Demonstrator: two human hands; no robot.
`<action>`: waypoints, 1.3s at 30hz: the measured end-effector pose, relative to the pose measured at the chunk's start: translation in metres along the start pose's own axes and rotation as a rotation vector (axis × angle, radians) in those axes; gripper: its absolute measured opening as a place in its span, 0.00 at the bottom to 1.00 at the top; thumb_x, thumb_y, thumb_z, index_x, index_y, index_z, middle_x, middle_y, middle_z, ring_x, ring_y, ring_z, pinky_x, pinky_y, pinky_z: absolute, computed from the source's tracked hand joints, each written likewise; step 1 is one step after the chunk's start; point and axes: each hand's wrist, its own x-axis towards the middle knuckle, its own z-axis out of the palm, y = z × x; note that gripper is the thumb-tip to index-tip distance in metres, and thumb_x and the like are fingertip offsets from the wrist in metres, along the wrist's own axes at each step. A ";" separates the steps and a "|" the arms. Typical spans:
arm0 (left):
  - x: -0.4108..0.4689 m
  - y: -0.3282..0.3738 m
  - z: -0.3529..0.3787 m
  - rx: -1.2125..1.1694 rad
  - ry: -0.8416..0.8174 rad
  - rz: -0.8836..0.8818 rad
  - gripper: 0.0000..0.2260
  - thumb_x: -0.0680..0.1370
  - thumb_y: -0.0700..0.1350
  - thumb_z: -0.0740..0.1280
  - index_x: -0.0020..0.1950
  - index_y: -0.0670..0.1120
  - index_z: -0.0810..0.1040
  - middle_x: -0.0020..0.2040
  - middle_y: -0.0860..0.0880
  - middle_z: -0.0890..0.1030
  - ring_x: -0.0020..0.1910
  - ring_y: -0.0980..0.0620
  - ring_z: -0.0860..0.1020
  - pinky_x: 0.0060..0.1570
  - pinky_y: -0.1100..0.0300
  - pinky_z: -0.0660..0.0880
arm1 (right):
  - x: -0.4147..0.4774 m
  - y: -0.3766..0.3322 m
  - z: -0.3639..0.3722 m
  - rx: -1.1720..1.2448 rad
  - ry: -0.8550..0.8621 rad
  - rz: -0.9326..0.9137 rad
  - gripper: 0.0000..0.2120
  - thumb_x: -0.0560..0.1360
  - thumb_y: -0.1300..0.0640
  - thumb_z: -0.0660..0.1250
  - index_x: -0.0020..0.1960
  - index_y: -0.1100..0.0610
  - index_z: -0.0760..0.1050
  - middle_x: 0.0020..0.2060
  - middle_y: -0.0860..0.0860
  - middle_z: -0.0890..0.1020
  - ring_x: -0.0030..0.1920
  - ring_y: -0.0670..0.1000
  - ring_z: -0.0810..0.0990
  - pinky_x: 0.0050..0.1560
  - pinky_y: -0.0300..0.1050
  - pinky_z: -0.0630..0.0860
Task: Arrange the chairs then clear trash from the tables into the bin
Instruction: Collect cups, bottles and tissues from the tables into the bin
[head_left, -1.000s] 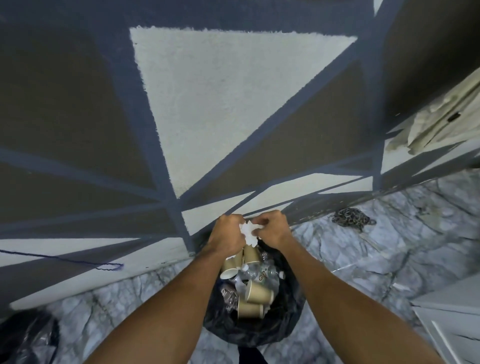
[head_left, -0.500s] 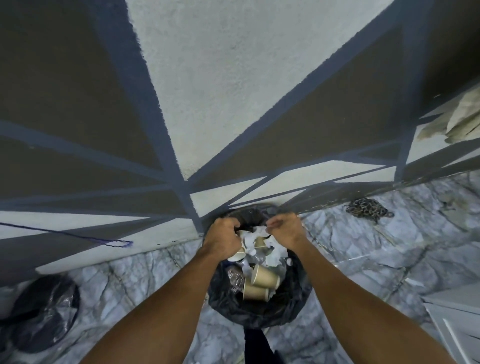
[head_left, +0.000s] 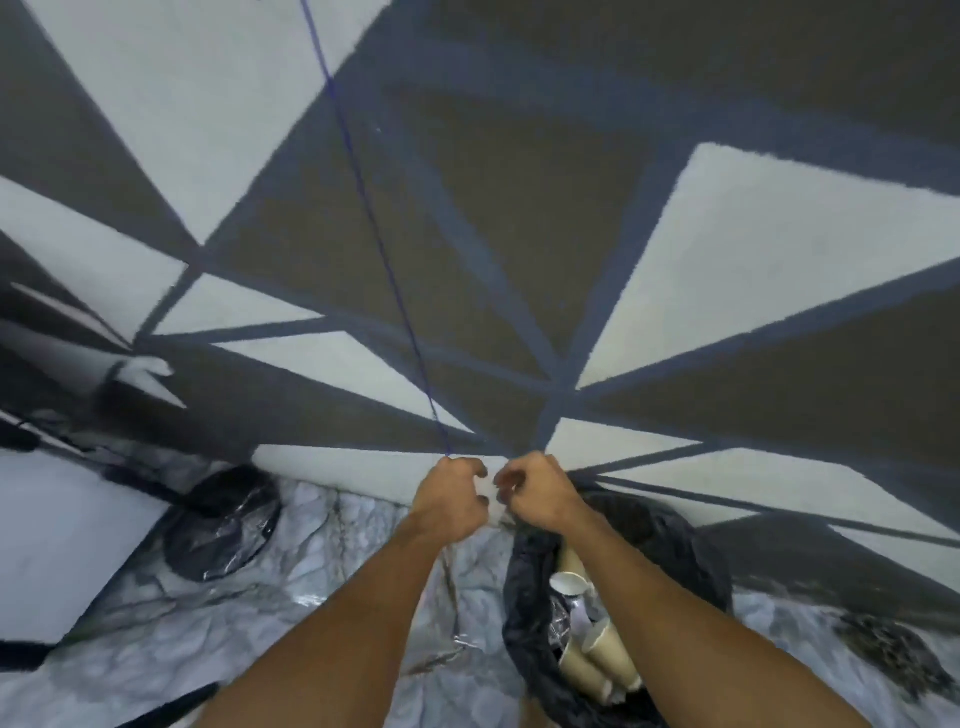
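A bin lined with a black bag (head_left: 691, 551) stands on the marble floor against the painted wall, at the lower right. Inside it lie several brown paper cups (head_left: 597, 660) and bits of white paper. My left hand (head_left: 452, 501) and my right hand (head_left: 540, 493) are raised close together, just left of the bin's far rim. Both have curled fingers pinching a small white scrap of paper (head_left: 485, 491) between them. My right forearm hides part of the bin's opening.
A second black bag (head_left: 223, 519) sits on the floor at the left near a white surface (head_left: 62, 540). A thin blue string (head_left: 374, 234) runs down the wall to my left hand. A dark chain pile (head_left: 893, 649) lies at the right.
The view has swung to the left, so the bin now sits to the lower right. My hands have lifted off the bin's contents and moved left, still together.
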 end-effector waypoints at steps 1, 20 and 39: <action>-0.015 -0.022 -0.016 0.003 0.051 -0.034 0.20 0.73 0.46 0.71 0.65 0.48 0.79 0.62 0.45 0.81 0.62 0.45 0.77 0.63 0.54 0.73 | 0.000 -0.026 0.015 -0.026 -0.030 -0.046 0.08 0.69 0.60 0.71 0.47 0.54 0.85 0.44 0.50 0.87 0.46 0.48 0.84 0.51 0.43 0.80; -0.559 -0.354 -0.129 -0.275 0.791 -0.997 0.20 0.70 0.47 0.69 0.63 0.49 0.80 0.58 0.46 0.83 0.58 0.45 0.79 0.52 0.58 0.73 | -0.286 -0.413 0.438 -0.288 -0.700 -0.964 0.15 0.69 0.60 0.67 0.53 0.53 0.83 0.52 0.50 0.85 0.54 0.51 0.82 0.56 0.46 0.78; -0.832 -0.485 -0.094 -0.396 1.129 -1.736 0.17 0.72 0.43 0.66 0.61 0.50 0.81 0.54 0.47 0.82 0.49 0.47 0.80 0.46 0.59 0.73 | -0.485 -0.543 0.728 -0.392 -1.322 -1.336 0.17 0.70 0.58 0.71 0.59 0.51 0.80 0.60 0.49 0.80 0.58 0.49 0.78 0.56 0.39 0.72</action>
